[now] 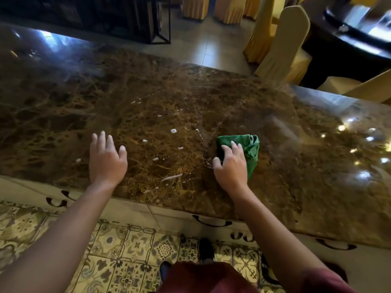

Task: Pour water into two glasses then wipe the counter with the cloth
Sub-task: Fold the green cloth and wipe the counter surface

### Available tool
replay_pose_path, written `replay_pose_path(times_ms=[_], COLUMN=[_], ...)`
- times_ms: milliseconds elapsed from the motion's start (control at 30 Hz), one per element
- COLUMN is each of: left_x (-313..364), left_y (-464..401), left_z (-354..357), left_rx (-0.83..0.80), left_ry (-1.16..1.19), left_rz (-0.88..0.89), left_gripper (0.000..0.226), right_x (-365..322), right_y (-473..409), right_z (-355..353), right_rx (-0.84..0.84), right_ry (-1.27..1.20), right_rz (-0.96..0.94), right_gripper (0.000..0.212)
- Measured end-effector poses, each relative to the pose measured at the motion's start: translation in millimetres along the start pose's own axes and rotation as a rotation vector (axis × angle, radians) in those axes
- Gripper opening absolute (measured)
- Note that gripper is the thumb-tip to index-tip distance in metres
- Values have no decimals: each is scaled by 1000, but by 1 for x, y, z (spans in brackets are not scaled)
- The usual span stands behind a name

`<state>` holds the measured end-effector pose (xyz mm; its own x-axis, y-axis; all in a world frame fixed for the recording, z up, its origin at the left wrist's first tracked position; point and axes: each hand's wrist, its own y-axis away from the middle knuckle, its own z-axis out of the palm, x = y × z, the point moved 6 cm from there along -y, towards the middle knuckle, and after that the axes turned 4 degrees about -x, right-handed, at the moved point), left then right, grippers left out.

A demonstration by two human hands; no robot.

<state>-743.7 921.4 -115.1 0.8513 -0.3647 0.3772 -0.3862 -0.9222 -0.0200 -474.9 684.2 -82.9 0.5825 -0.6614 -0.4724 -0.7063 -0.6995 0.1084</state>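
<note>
I see my right grip [229,164] pressing down on the green cloth [249,149], fingers spread over it, on the brown stone desk [148,92] a little right of the middle. My left grip [106,159] lies flat on the desk with straight fingers and holds nothing. Small white drops [173,130] sit on the desk between my two grips.

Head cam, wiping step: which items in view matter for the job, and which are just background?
Job: green cloth under right hand; marble counter; white droplets; left hand flat on counter.
Background: covered chairs; dark table; patterned floor tiles.
</note>
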Motion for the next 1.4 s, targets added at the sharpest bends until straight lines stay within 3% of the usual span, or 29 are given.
replay_pose_path(times_ms=[67, 200, 467, 600, 900, 1133, 1233, 1400], left_x=[0, 4, -4, -8, -5, -3, -4, 1], left_y=[3, 3, 0, -2, 1, -3, -3, -1], left_z=[0, 0, 4, 8, 6, 7, 6, 0], left_rx=[50, 49, 37, 38, 64, 66, 65, 71], left_ry=[-74, -137, -17, -63, -95, -62, -49, 42], left_rz=[11, 9, -33, -48, -43, -41, -39, -57], left_gripper=[62, 72, 75, 75, 72, 72, 73, 71], right_x=[28, 77, 92, 42, -93, -173, -165, -103], right_y=[-6, -30, -177, -262, -329, -249, -181, -71], right_z=[-1, -14, -42, -24, 39, 103, 113, 88], right_rx=[23, 54, 12, -31, -113, -224, -271, -271], right_ry=[183, 295, 275, 265, 283, 394, 385, 332], right_rz=[41, 111, 288, 237, 16, -494, -672, -714], right_gripper=[62, 64, 63, 62, 59, 59, 58, 56])
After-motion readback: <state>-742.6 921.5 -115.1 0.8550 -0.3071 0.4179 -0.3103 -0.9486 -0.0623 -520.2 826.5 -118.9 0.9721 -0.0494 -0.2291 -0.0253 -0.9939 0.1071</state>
